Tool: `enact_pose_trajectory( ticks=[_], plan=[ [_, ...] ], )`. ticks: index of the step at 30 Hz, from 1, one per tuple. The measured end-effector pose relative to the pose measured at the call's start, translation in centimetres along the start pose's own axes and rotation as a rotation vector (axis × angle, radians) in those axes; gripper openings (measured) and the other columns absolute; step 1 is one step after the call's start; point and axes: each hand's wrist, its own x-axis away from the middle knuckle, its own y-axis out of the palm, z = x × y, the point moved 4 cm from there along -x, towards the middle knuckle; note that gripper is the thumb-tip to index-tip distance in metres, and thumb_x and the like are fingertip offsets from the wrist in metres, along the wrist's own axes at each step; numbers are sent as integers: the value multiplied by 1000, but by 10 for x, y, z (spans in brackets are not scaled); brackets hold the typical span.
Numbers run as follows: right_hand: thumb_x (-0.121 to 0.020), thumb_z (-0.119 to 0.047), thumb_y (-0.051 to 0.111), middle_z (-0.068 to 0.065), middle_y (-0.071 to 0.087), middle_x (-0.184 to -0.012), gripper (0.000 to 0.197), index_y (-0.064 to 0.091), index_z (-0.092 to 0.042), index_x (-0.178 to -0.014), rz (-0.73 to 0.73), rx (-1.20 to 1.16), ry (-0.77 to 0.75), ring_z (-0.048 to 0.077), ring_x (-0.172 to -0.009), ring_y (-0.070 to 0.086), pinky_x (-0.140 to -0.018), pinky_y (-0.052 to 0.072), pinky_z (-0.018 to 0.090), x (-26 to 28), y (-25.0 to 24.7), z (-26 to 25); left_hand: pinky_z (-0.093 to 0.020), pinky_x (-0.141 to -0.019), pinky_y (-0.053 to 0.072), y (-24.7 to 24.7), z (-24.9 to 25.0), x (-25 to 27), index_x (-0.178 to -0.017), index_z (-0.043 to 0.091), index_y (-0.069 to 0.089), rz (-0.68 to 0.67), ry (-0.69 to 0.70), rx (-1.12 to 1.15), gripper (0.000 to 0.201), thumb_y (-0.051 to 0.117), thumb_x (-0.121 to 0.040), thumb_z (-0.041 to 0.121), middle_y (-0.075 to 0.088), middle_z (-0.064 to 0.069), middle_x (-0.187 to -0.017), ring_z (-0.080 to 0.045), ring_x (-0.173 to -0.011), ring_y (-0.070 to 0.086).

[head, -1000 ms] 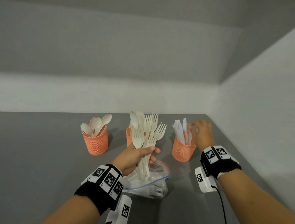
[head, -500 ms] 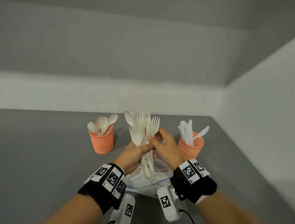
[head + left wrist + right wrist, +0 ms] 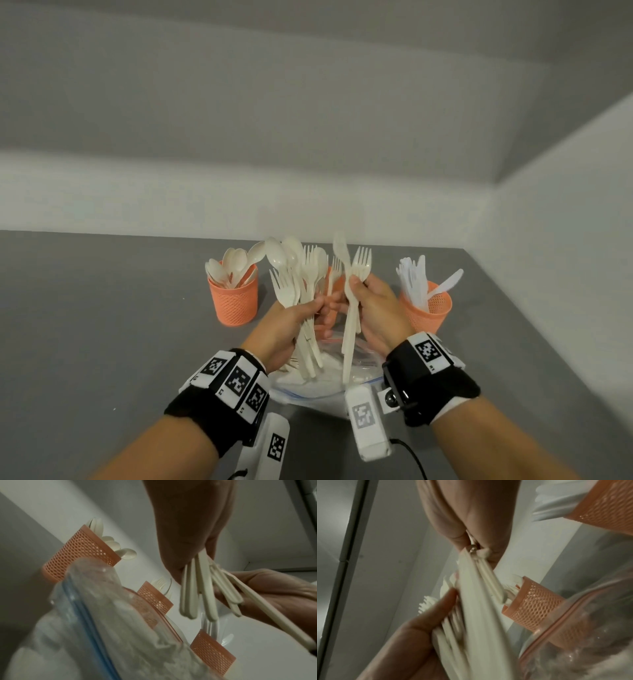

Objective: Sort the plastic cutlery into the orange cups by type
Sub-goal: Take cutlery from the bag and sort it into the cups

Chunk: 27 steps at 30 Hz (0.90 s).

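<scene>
My left hand (image 3: 298,318) grips a bundle of cream plastic spoons and forks (image 3: 301,274) upright above the bag. My right hand (image 3: 368,301) pinches a few pieces (image 3: 352,274) pulled slightly right of the bundle, forks and what looks like a knife. Three orange mesh cups stand behind: the left cup (image 3: 234,301) holds spoons, the middle cup (image 3: 337,282) is mostly hidden behind the hands and holds forks, the right cup (image 3: 428,308) holds white knives. In the left wrist view the handles (image 3: 197,588) hang below my fingers. In the right wrist view the pinched handles (image 3: 481,577) cross the middle cup (image 3: 537,601).
A clear zip bag (image 3: 329,380) with more white cutlery lies on the grey table (image 3: 102,325) right under my hands. White walls close the table at the back and on the right.
My right hand left the knife cup, came to the bundle and now has drawn a few pieces out to the right. The left hand stays gripping the bundle.
</scene>
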Motion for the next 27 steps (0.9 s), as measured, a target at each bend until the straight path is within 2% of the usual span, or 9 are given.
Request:
enact_pose_trajectory(
  ticks=[4, 6, 8, 10, 13, 18, 22, 24, 27],
  plan=[
    [-97, -23, 46, 3, 55, -76, 11, 52, -14, -98, 27, 0, -31, 8, -47, 46, -42, 38, 19, 1, 1, -8, -23, -43, 42, -9, 4, 1, -102, 7, 55, 49, 43, -69, 10, 48, -95, 8, 52, -1, -63, -10, -43, 43],
    [-91, -23, 57, 6, 57, -75, 16, 53, -11, -100, -43, 22, -61, 7, -43, 49, -44, 44, 24, 6, 13, -11, -23, -43, 41, -9, 5, 1, -103, 7, 53, 41, 65, -86, 10, 48, -95, 9, 47, -1, -60, -10, -42, 40],
    [-84, -15, 67, 20, 59, -75, 22, 56, -6, -101, -84, 30, -93, 21, -43, 54, -52, 50, 36, 9, 27, -10, -23, -44, 41, -4, 7, 4, -98, 7, 55, -1, 80, -114, 9, 46, -96, 9, 45, -3, -61, -9, -43, 40],
    [-80, -10, 69, 35, 60, -80, 19, 60, -5, -95, -17, 80, -97, 36, -50, 55, -48, 51, 41, 6, 34, -7, -22, -45, 41, -1, 8, 7, -89, 9, 57, -47, 77, -156, 14, 45, -96, 8, 47, -3, -63, -9, -46, 42],
    [-81, -15, 69, 34, 65, -88, 19, 63, 0, -91, 93, 185, -88, 46, -59, 57, -49, 51, 43, 0, 39, -3, -23, -47, 40, -3, 7, 8, -85, 10, 56, -70, 61, -192, 17, 45, -96, 10, 49, -3, -66, -9, -49, 43],
    [-91, -25, 56, 17, 57, -62, 26, 60, 1, -92, 101, 253, -90, 22, -42, 51, -43, 48, 30, -3, 44, -6, -25, -49, 47, -11, 12, 8, -88, 6, 59, -39, 65, -50, 23, 41, -98, 17, 53, -6, -67, -12, -50, 52],
    [-98, -29, 41, 6, 66, -68, 31, 60, -4, -94, 210, 171, -106, 18, -57, 65, -57, 57, 32, -13, 38, -11, -31, -58, 56, -27, 14, 2, -81, 8, 63, 106, 30, 94, 26, 44, -97, 14, 62, -7, -68, -18, -61, 64],
    [-99, -28, 39, 2, 63, -68, 23, 55, -10, -98, 259, 134, -147, 11, -54, 61, -56, 53, 26, -17, 36, -16, -29, -54, 56, -34, 12, -1, -74, 7, 57, 170, 20, 99, 28, 44, -98, 11, 59, -5, -61, -17, -55, 61],
    [-95, -27, 49, 0, 53, -57, 17, 52, -15, -83, 184, 166, -225, 9, -43, 47, -48, 42, 23, -15, 43, -28, -24, -46, 47, -41, 11, -3, -75, 9, 51, 244, 43, -1, 21, 48, -96, 10, 47, 0, -50, -10, -40, 45]
  ],
)
